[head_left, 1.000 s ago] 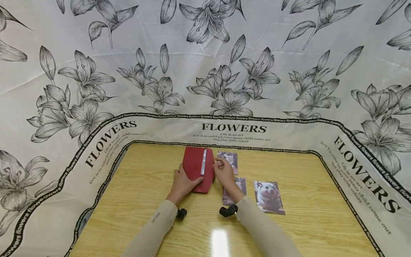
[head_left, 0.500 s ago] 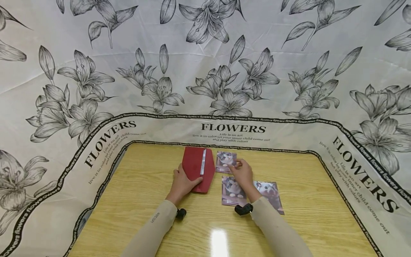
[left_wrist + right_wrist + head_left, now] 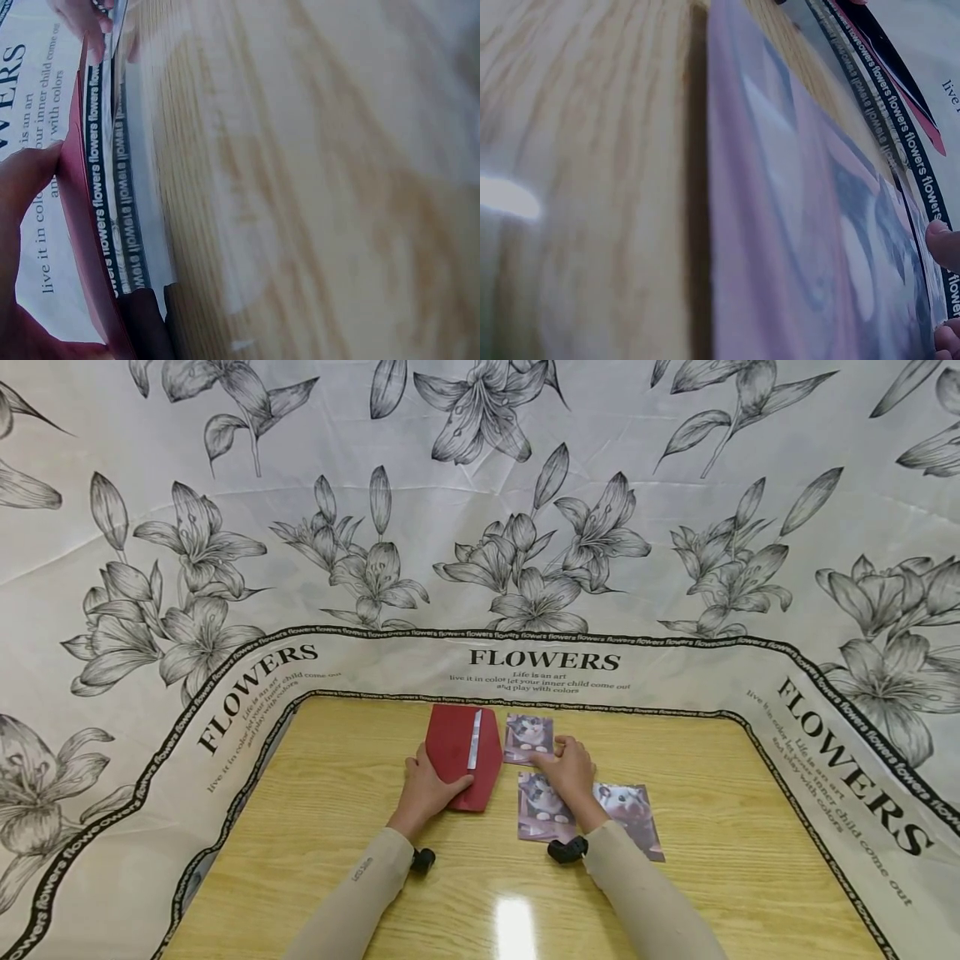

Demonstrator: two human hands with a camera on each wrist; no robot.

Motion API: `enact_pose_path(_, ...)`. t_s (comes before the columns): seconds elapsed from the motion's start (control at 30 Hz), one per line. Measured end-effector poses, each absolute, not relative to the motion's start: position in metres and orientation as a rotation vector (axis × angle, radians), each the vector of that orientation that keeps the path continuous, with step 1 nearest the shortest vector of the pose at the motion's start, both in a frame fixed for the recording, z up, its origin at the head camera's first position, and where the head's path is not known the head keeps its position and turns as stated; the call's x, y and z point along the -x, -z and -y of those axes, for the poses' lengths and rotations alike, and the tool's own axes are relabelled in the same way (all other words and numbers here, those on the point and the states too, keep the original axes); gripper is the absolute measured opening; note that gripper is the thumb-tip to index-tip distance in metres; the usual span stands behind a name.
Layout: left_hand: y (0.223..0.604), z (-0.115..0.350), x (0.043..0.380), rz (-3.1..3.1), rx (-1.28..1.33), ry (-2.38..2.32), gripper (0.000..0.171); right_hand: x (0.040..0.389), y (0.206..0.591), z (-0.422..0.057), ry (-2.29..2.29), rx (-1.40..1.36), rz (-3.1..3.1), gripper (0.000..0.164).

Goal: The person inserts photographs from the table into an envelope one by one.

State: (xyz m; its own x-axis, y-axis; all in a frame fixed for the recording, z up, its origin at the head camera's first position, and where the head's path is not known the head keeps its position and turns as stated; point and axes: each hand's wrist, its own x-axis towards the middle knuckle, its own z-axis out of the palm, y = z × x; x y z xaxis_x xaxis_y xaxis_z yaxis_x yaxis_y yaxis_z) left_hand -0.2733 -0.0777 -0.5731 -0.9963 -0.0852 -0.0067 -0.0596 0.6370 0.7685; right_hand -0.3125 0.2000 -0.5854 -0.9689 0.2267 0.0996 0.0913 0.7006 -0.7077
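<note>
My left hand (image 3: 430, 789) grips the near left part of a red envelope (image 3: 452, 739), thumb across its near end and fingers along the left side. A pale strip (image 3: 475, 742) shows lengthwise on the envelope beside the flap. In the left wrist view the envelope (image 3: 84, 210) appears edge-on, thumb tip at its edge. My right hand (image 3: 572, 770) is at a kitten photo (image 3: 528, 735), its thumb by the lower edge and fingertips by the right side. Thumb and fingers stand apart in the right wrist view. Beneath this hand lies a second kitten photo (image 3: 542, 814).
A hamster photo (image 3: 637, 827) lies right of the kitten photos, partly covered by the right forearm. Everything rests on a wood-grain table (image 3: 337, 785). A white cloth (image 3: 390, 668) with printed flowers and lettering rises along the table's back and sides.
The right hand has moved right from the envelope's flap side to the far kitten photo, then settled slightly nearer at its lower right corner. The left hand and envelope have stayed put.
</note>
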Motion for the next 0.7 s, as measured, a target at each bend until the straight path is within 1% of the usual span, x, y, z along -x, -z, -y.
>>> enact_pose_path(0.17,0.5749,0.0783,0.2755,2.832,-0.137,1.312,0.122,0.3137,0.5887,-0.1988,-1.048,0.233,2.778,0.085)
enact_pose_path(0.33,0.5753,0.0779,0.2762,2.828,-0.147,1.322,0.122,0.3118,0.5875,-0.1964,-1.008,0.222,2.799,0.088)
enact_pose_path(0.7,0.5731,0.0776,0.2741,2.807,-0.11,1.285,0.121,0.3091,0.5796,-0.1925,-0.998,0.248,2.86,0.085)
